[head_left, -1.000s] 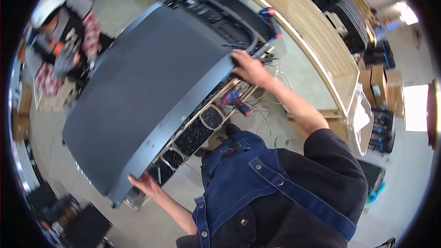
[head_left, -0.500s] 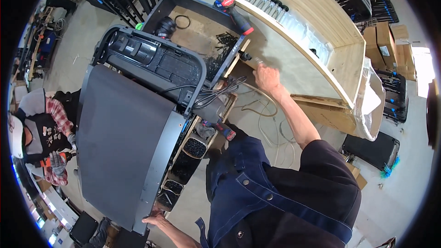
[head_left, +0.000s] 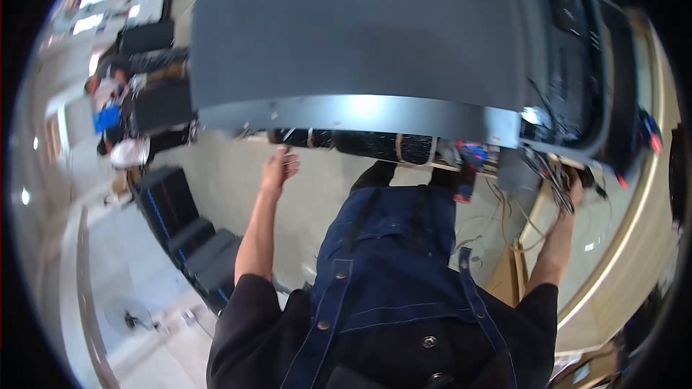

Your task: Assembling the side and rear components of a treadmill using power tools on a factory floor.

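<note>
A treadmill deck with a dark grey belt (head_left: pixel 353 36) fills the upper middle, its silver side rail (head_left: pixel 360 114) facing me. Just below the rail's left part is my left hand (head_left: pixel 280 168), its fingers loosely curled and apart; I see nothing in it. It is beside a row of bins (head_left: pixel 375 145) with small black parts, tucked under the rail. At the right, my right hand (head_left: pixel 574 186) reaches behind a bundle of grey and black cables (head_left: pixel 551 176) by the treadmill's front end. Its fingers are mostly hidden there. A red and blue power tool (head_left: pixel 468 169) hangs beside the bins.
A pale wooden crate edge (head_left: pixel 627 259) curves along the right. Another red-tipped tool (head_left: pixel 650 131) lies beyond the treadmill's black front frame (head_left: pixel 602 79). Hoses (head_left: pixel 515 227) run over the floor. Black stepped units (head_left: pixel 184 223) stand at the left, and people (head_left: pixel 115 112) work farther off.
My view has swung, so the treadmill now lies crosswise ahead of me. My left hand has come off the rail's end; my right hand has moved from beside the crate to behind the cables.
</note>
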{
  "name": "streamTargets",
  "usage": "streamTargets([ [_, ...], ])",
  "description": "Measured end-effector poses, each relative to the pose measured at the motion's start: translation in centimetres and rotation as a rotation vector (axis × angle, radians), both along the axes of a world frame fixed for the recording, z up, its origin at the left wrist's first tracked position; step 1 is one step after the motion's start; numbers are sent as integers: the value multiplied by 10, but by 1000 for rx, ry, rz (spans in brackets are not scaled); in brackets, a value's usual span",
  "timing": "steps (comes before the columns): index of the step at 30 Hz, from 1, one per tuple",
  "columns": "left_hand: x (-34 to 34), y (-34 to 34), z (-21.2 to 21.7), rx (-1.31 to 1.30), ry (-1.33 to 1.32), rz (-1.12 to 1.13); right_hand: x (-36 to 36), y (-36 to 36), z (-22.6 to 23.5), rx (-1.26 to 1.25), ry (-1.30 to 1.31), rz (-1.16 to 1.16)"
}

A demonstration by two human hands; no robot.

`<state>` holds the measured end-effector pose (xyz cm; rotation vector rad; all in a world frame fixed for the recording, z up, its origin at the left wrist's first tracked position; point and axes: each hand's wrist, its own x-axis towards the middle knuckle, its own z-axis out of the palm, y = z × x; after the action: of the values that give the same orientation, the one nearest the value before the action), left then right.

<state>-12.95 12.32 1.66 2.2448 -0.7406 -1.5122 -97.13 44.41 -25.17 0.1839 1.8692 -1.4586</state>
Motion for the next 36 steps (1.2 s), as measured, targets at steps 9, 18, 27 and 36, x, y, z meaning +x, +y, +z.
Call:
streamTargets([
  [9, 105, 16, -105, 32, -211, -24, 80, -11, 168, 130, 408, -21],
  [18, 129, -32, -168, -132, -763, -942, 268, -4, 431, -393, 450, -262],
  [27, 165, -15, -134, -226, 250, -337, 513, -176, 475, -842, 223, 120],
  [36, 49, 27, 69, -171, 1380, 34, 657, -295, 457, -922, -246, 381],
])
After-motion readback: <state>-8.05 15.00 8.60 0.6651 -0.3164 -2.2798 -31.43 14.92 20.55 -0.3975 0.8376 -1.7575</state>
